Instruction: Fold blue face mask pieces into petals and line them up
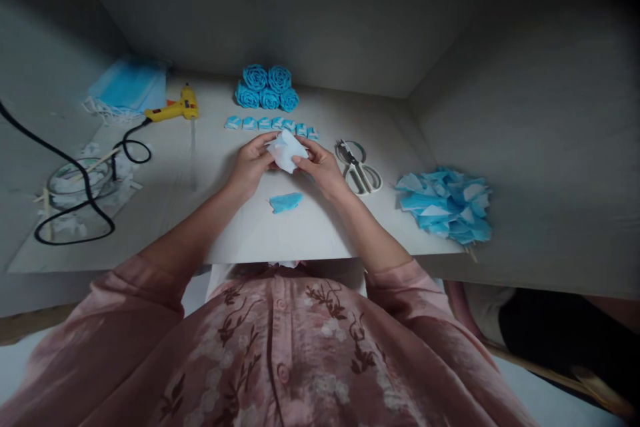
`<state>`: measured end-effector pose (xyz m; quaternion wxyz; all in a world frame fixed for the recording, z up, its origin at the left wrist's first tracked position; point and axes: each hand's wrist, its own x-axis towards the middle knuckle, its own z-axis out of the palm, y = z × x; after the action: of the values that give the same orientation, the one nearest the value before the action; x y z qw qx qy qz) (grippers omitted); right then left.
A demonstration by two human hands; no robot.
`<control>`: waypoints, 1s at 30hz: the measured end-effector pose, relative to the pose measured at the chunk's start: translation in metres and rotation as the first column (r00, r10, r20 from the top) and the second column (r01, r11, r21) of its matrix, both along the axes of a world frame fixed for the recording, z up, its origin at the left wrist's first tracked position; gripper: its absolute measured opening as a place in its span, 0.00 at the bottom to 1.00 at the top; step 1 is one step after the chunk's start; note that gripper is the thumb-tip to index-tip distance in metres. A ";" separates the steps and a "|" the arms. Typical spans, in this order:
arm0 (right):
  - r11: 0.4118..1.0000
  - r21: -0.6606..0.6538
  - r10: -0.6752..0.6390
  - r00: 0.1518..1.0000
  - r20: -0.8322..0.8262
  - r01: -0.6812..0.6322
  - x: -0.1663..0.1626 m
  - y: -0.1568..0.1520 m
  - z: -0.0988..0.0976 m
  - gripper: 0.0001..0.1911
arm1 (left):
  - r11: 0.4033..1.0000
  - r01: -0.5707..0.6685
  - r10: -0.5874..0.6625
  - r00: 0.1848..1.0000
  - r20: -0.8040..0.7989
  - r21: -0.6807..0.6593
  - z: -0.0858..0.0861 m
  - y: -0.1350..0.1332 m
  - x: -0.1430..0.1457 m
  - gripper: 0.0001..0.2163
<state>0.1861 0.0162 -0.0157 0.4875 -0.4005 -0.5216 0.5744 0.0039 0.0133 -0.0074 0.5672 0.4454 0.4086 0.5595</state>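
My left hand (253, 165) and my right hand (319, 163) meet over the middle of the table. Between them they hold a piece of thin white fabric (289, 151), gripped at both sides, with the right thumb lying on its front. Some left fingertips are hidden behind it. Just below the hands a small blue fabric piece (285, 203) lies flat. Beyond them runs a row of small folded blue-and-white pieces (264, 123). Behind that row, several rolled blue rosettes (269, 88) are stacked in two layers.
White-handled scissors (363, 177) and a roll of tape lie right of my hands. A pile of blue fabric pieces (447, 205) sits farther right. At left are a yellow glue gun (175, 107), face masks (129, 88), a looping black cord (90, 195) and scraps. Walls surround the table.
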 end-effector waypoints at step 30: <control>0.991 0.133 -0.010 0.993 0.119 -0.006 0.007 0.003 0.001 0.41 | 0.997 -0.074 0.074 0.997 0.013 -0.030 0.002 0.005 -0.008 0.12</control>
<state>0.1930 0.0195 -0.0149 0.4817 -0.4012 -0.5865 0.5128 -0.0042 0.0181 -0.0059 0.5553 0.4177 0.4290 0.5772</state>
